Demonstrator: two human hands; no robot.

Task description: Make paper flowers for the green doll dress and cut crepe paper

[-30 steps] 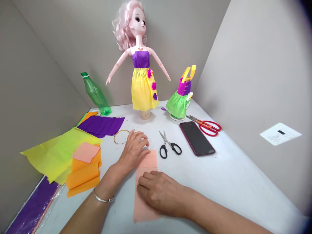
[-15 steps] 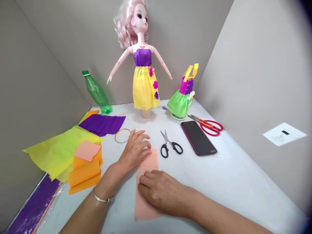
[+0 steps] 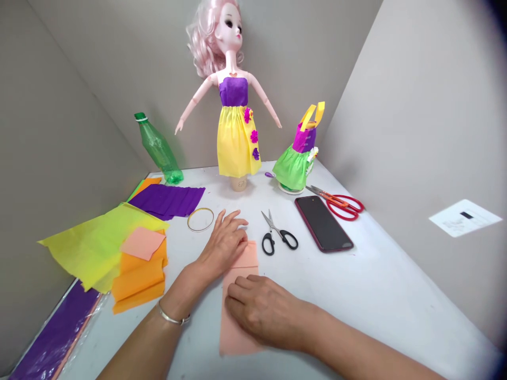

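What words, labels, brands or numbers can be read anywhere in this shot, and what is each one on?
Nothing can be read clearly.
White printed card on the right wall: small print and a dark block, too small to read.
Tan stand under the doll: a small mark, too blurred to read.
Green plastic bottle: no label shows.
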